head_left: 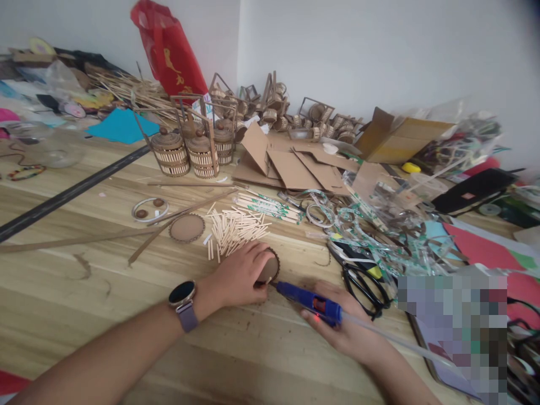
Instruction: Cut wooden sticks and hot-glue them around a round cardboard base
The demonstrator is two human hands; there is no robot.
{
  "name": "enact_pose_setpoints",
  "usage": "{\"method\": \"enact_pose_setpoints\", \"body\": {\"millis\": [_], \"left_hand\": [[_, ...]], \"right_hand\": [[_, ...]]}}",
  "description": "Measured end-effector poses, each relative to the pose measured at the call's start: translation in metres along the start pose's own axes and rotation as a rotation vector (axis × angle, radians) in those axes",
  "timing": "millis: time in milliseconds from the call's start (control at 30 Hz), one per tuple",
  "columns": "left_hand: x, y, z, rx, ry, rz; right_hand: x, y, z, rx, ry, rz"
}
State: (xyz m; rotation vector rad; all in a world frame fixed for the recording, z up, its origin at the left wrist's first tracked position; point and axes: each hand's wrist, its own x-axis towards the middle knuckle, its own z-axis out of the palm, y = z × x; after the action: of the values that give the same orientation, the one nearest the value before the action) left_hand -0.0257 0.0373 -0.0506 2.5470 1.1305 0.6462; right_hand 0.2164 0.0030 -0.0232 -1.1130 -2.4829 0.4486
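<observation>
My left hand [240, 274], with a watch on its wrist, grips a small round cardboard disc [270, 270] with a dark scalloped rim, held tilted above the table. My right hand [354, 326] is wrapped round a blue glue gun [307, 299] with a red light lit and a pale glue stick out of its back. The gun's tip meets the disc's edge by my left fingertips; whether it touches, I cannot tell. Just beyond my left hand lies a pile of short wooden sticks [236, 228]. A second rimmed cardboard disc [187, 228] lies flat to the left.
Black-handled scissors [367, 289] lie near my right hand, beside tangled plastic wrappers [375, 247]. Small lidded stick baskets [171, 154] stand further back, near cardboard pieces [295, 169] and a red bag [172, 53]. Brown strips [147, 244] and a white ring [137, 212] lie on the left.
</observation>
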Motion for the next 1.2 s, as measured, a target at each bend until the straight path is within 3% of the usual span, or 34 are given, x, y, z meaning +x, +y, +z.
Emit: {"method": "enact_pose_setpoints", "body": {"millis": [1200], "left_hand": [[-0.0009, -0.0012, 0.0012, 0.036, 0.012, 0.012]], "right_hand": [[-0.0018, 0.0038, 0.0038, -0.012, -0.002, -0.023]]}}
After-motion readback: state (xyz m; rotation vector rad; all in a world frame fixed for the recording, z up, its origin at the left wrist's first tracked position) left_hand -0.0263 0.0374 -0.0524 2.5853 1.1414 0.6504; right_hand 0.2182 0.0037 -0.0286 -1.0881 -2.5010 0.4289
